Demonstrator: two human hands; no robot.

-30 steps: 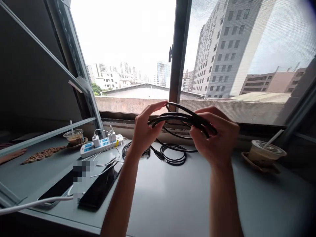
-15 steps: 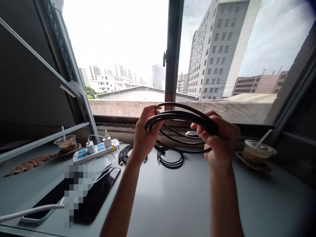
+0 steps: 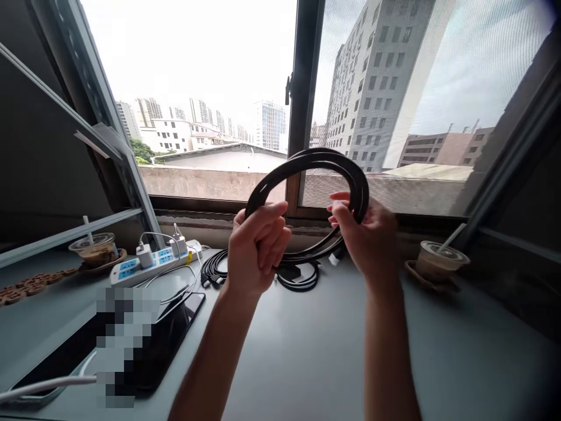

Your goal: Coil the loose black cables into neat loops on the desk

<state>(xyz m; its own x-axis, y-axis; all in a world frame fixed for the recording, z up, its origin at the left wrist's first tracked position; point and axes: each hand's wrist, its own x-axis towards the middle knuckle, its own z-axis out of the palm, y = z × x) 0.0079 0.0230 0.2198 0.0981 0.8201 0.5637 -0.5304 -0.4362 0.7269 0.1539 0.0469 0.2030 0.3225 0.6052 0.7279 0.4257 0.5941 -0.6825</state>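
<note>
Swung more upright since the earlier frame, the coiled black cable (image 3: 322,156) on my feed is gripped by left hand (image 3: 260,248) and right hand (image 3: 368,237), above the grey desk (image 3: 302,351), before the window (image 3: 305,70).

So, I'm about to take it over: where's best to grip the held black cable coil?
Probably the top of its arch, from above: the black cable coil rises there clear of the left hand and right hand, which hold its sides. Close around every strand, since slim gaps show between them.
</note>
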